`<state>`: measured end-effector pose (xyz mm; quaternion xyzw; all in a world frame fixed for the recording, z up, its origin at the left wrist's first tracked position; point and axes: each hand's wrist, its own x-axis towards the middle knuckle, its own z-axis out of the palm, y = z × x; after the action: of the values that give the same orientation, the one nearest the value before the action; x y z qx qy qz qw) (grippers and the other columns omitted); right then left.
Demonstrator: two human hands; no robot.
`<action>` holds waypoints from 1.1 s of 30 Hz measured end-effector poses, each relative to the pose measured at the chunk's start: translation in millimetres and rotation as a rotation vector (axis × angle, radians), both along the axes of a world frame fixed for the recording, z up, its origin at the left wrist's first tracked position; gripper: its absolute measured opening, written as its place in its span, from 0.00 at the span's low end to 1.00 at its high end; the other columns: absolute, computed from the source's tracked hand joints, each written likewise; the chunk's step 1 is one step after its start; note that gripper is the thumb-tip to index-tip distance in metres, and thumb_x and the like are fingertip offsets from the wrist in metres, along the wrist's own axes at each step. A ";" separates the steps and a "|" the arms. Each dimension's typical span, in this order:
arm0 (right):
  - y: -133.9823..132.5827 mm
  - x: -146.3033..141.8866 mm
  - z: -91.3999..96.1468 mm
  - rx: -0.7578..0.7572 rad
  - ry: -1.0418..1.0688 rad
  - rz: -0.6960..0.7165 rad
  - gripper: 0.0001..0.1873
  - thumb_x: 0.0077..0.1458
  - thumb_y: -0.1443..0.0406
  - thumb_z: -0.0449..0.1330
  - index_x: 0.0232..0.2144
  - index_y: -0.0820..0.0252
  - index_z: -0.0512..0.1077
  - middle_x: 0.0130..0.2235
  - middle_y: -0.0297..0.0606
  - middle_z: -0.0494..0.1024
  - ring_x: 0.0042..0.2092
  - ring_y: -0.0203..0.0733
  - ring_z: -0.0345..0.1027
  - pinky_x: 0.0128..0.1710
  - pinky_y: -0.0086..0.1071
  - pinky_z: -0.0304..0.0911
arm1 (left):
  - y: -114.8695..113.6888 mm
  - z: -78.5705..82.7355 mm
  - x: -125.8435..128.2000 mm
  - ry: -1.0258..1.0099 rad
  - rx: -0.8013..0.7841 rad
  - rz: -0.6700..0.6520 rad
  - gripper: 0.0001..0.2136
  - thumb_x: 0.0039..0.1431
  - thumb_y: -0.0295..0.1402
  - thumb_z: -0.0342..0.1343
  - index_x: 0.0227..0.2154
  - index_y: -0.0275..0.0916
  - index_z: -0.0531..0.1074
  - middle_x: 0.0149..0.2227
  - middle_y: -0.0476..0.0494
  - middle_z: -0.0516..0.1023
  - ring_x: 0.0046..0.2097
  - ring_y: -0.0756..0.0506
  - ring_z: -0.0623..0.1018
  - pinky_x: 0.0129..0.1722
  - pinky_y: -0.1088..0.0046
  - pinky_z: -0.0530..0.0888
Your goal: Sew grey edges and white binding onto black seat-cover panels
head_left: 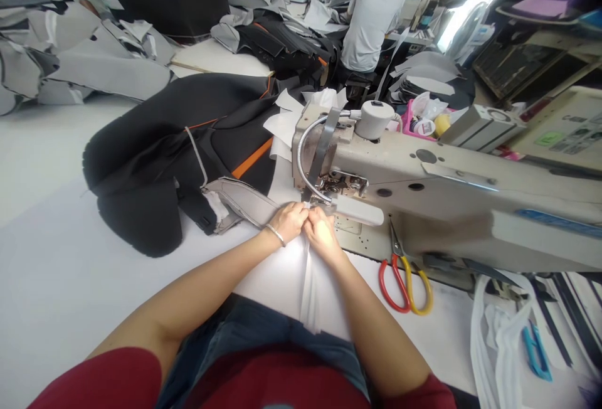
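Observation:
My left hand (289, 219) and my right hand (321, 230) are side by side, both pinched on a white fabric strip (308, 283) just in front of the needle of a beige sewing machine (423, 177). The strip runs from under the machine head back toward my lap. A thin bracelet sits on my left wrist. A grey piece (244, 199) lies just left of my left hand, joined to a black cover with orange piping (155, 158).
Scissors with red and yellow handles (405, 280) lie right of my hands. Grey fabric pieces (84, 58) are piled at the back left. A person in a white shirt (371, 17) sits at the back. A pink tray (426, 123) stands behind the machine.

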<state>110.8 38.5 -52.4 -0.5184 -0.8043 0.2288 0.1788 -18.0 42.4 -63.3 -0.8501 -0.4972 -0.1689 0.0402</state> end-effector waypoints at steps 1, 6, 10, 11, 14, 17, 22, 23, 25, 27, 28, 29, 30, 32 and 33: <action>-0.2 -0.3 0.7 -0.003 0.003 -0.002 0.12 0.53 0.68 0.42 0.29 0.61 0.66 0.32 0.38 0.68 0.37 0.39 0.60 0.37 0.32 0.46 | 0.1 0.4 0.3 0.004 -0.011 0.005 0.08 0.51 0.22 0.45 0.30 0.33 0.70 0.34 0.39 0.71 0.39 0.45 0.71 0.38 0.70 0.71; -1.5 -1.5 3.5 -0.005 0.009 -0.024 0.13 0.53 0.68 0.42 0.32 0.61 0.66 0.31 0.38 0.68 0.38 0.40 0.59 0.37 0.32 0.47 | -1.9 0.9 2.1 -0.017 -0.025 0.056 0.09 0.53 0.23 0.44 0.29 0.34 0.70 0.33 0.41 0.71 0.38 0.47 0.70 0.38 0.71 0.71; -1.4 -1.8 3.2 -0.006 0.015 -0.017 0.13 0.53 0.69 0.43 0.33 0.60 0.66 0.33 0.39 0.68 0.38 0.40 0.59 0.38 0.33 0.46 | -3.4 -2.2 3.6 -0.058 -0.026 0.102 0.10 0.55 0.24 0.43 0.28 0.35 0.70 0.31 0.42 0.71 0.37 0.48 0.70 0.37 0.72 0.70; -1.2 -1.7 3.0 -0.007 0.012 -0.017 0.13 0.53 0.69 0.42 0.33 0.60 0.66 0.33 0.39 0.68 0.38 0.40 0.59 0.38 0.33 0.46 | -3.4 -2.9 4.2 -0.064 -0.033 0.116 0.10 0.55 0.24 0.43 0.27 0.35 0.70 0.31 0.42 0.70 0.37 0.48 0.70 0.37 0.72 0.70; -0.5 -1.3 3.1 -0.015 -0.008 -0.012 0.13 0.53 0.69 0.42 0.31 0.61 0.66 0.32 0.39 0.68 0.37 0.40 0.59 0.37 0.33 0.47 | -3.1 -2.8 7.1 -0.069 -0.068 0.150 0.10 0.55 0.25 0.43 0.27 0.35 0.70 0.31 0.41 0.70 0.37 0.48 0.69 0.37 0.72 0.69; 0.1 -0.5 4.5 -0.020 -0.015 -0.012 0.13 0.53 0.69 0.42 0.30 0.61 0.66 0.32 0.40 0.68 0.38 0.40 0.59 0.37 0.33 0.47 | -2.8 1.5 11.8 -0.057 -0.116 0.186 0.10 0.55 0.25 0.43 0.27 0.35 0.69 0.32 0.41 0.70 0.37 0.48 0.69 0.38 0.72 0.69; 1.4 0.1 3.4 -0.001 -0.003 -0.032 0.13 0.53 0.69 0.42 0.31 0.61 0.66 0.33 0.41 0.69 0.39 0.41 0.60 0.37 0.34 0.48 | -2.7 9.9 18.5 -0.029 -0.213 0.255 0.10 0.57 0.29 0.41 0.32 0.38 0.69 0.36 0.43 0.69 0.37 0.48 0.69 0.36 0.75 0.67; 1.9 0.0 2.2 0.006 -0.005 -0.034 0.13 0.53 0.69 0.43 0.30 0.61 0.66 0.33 0.41 0.69 0.39 0.41 0.60 0.37 0.34 0.48 | -2.6 10.5 19.1 -0.028 -0.229 0.267 0.11 0.58 0.30 0.40 0.33 0.39 0.68 0.38 0.43 0.68 0.37 0.49 0.69 0.35 0.75 0.67; 3.4 0.3 -0.3 0.025 -0.005 -0.032 0.12 0.53 0.69 0.43 0.30 0.61 0.66 0.32 0.41 0.69 0.38 0.42 0.60 0.37 0.34 0.49 | -2.5 11.3 19.5 -0.014 -0.257 0.288 0.12 0.58 0.31 0.39 0.35 0.40 0.67 0.40 0.43 0.67 0.36 0.49 0.69 0.33 0.76 0.66; 4.8 2.2 -2.1 0.041 0.024 -0.020 0.13 0.54 0.68 0.43 0.31 0.60 0.66 0.33 0.41 0.70 0.38 0.41 0.61 0.38 0.34 0.50 | -3.3 14.6 18.7 0.036 -0.269 0.272 0.13 0.58 0.30 0.37 0.35 0.39 0.67 0.41 0.41 0.66 0.35 0.49 0.69 0.32 0.75 0.66; 5.0 4.2 -2.4 0.045 0.052 -0.017 0.13 0.54 0.68 0.42 0.32 0.59 0.66 0.34 0.40 0.70 0.38 0.41 0.61 0.38 0.34 0.50 | -4.3 18.2 17.4 0.077 -0.264 0.242 0.13 0.58 0.29 0.37 0.35 0.37 0.67 0.40 0.40 0.66 0.35 0.48 0.69 0.32 0.73 0.66; 4.7 6.9 -2.1 0.051 0.085 -0.023 0.13 0.55 0.67 0.42 0.34 0.58 0.66 0.34 0.40 0.70 0.39 0.41 0.61 0.39 0.33 0.51 | -6.0 23.5 15.3 0.126 -0.250 0.202 0.13 0.57 0.28 0.37 0.34 0.36 0.68 0.39 0.39 0.67 0.36 0.47 0.69 0.33 0.72 0.65; 3.6 10.2 -1.3 0.061 0.116 -0.037 0.13 0.56 0.67 0.42 0.36 0.58 0.66 0.34 0.40 0.70 0.39 0.40 0.61 0.39 0.33 0.51 | -8.2 30.4 12.3 0.178 -0.229 0.158 0.12 0.56 0.27 0.39 0.33 0.34 0.68 0.38 0.37 0.67 0.38 0.45 0.69 0.34 0.70 0.65; -1.0 17.8 1.3 0.101 0.149 -0.047 0.13 0.55 0.67 0.43 0.40 0.58 0.64 0.36 0.40 0.70 0.39 0.40 0.61 0.39 0.31 0.51 | -13.9 47.5 3.4 0.271 -0.186 0.115 0.10 0.53 0.27 0.42 0.29 0.33 0.69 0.33 0.36 0.69 0.39 0.41 0.68 0.38 0.63 0.63; -4.3 21.2 2.6 0.129 0.143 -0.020 0.14 0.54 0.68 0.44 0.42 0.58 0.63 0.36 0.40 0.70 0.39 0.39 0.61 0.38 0.31 0.51 | -17.1 56.2 -2.1 0.309 -0.171 0.124 0.09 0.53 0.28 0.43 0.28 0.33 0.69 0.31 0.36 0.69 0.39 0.40 0.68 0.39 0.60 0.62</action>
<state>132.0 34.2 -49.8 -0.4962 -0.7974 0.2111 0.2710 -20.1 25.3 -7.0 -0.8340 -0.5491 0.0093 0.0541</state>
